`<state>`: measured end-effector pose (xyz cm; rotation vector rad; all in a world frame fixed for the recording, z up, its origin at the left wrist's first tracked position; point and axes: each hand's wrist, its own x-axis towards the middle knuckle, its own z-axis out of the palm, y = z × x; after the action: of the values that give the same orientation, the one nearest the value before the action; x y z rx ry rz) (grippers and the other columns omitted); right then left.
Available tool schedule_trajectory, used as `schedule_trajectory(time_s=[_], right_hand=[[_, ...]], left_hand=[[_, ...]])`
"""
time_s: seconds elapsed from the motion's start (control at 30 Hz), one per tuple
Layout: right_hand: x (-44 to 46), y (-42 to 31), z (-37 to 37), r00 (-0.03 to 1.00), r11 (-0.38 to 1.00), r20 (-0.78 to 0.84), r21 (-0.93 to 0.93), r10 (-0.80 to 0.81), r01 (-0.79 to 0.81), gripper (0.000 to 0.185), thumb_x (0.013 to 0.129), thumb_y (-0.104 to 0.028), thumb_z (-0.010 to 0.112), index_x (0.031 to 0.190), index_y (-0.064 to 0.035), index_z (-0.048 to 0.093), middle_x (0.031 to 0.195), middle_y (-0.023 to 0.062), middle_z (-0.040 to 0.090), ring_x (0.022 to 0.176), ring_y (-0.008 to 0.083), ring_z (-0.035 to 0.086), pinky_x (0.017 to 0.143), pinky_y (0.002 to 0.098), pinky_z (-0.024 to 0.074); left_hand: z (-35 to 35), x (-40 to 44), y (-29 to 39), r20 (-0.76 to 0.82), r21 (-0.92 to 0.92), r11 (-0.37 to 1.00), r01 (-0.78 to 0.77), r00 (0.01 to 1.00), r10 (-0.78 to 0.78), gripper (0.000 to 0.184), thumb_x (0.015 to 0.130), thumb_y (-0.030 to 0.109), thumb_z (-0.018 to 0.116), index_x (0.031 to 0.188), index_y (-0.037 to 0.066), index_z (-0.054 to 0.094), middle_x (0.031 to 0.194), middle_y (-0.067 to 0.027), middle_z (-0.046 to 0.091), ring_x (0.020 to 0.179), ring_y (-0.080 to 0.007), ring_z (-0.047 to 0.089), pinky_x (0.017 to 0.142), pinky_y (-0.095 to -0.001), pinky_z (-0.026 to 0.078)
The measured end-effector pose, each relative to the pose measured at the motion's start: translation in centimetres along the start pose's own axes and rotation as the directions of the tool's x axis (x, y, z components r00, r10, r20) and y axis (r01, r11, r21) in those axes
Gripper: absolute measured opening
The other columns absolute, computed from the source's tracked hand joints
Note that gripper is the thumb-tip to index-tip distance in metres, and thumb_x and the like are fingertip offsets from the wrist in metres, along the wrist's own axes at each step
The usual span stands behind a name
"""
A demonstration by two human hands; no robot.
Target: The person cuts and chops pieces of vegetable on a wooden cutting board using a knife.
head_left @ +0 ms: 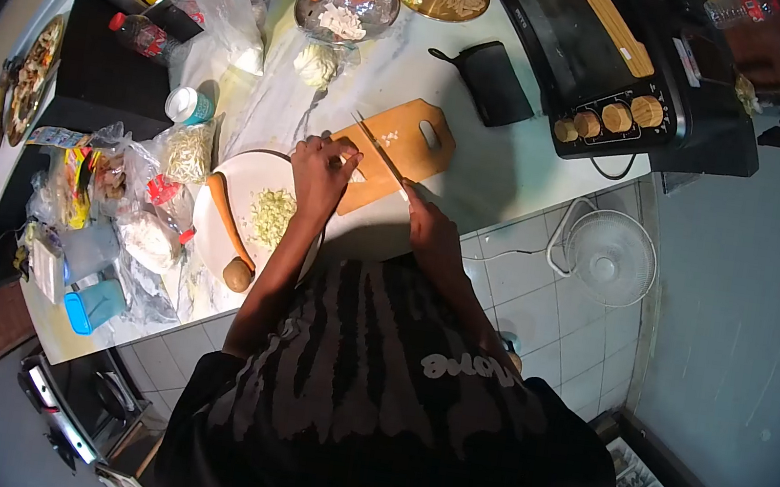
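Note:
My right hand (432,236) is closed around the handle of a knife (384,152), its blade slanting up and left over the wooden cutting board (417,153). At the board's left edge my left hand (322,175) has its fingers bent together, fingertips down near a small whitish piece (356,176); what they pinch is mostly hidden. Small chopped white bits (389,136) lie on the board beyond the blade. Left of my left hand, a large pale plate (217,211) holds chopped pale green vegetable (271,216) and a wooden ladle (232,223).
Two metal plates of cut food, a nearer one (306,21) and a farther one (481,4), stand at the back. A cabbage piece (316,66), black rectangular item (496,84) and toaster oven (614,115) surround the board. Bags (149,241) and bottles crowd the left.

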<state>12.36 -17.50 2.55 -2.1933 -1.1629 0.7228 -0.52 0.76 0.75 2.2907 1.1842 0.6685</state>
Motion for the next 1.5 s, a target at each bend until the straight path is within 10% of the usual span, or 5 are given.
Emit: schedule_trajectory(time_s=[1.13,1.5], right_hand=[[-0.9,0.0,0.9,0.995,0.993,0.096,0.119,-0.024,0.013,0.041,0.101,-0.017,0.046,0.141,-0.0151,0.054,0.113,0.0247,0.066,0.1,0.0426,0.065,0.087,0.0456,0.0532],[-0.4,0.9,1.3,0.974,0.986,-0.15,-0.015,-0.168,0.168,0.041,0.097,-0.016,0.051,0.138,-0.0164,0.056,0.097,0.024,0.066,0.072,0.0439,0.066,0.064,0.051,0.0544]], left_hand=[[-0.6,-1.8,0.2,0.034,0.034,0.96,-0.279,0.96,0.278,0.019,0.081,0.019,0.07,0.096,0.008,0.077,0.091,-0.007,0.064,0.086,-0.0271,0.057,0.077,-0.04,0.048],[-0.5,-1.1,0.9,0.028,0.043,0.973,-0.225,0.974,0.224,0.014,0.082,0.018,0.069,0.09,0.008,0.074,0.097,-0.0105,0.067,0.089,-0.0309,0.059,0.08,-0.0416,0.048]])
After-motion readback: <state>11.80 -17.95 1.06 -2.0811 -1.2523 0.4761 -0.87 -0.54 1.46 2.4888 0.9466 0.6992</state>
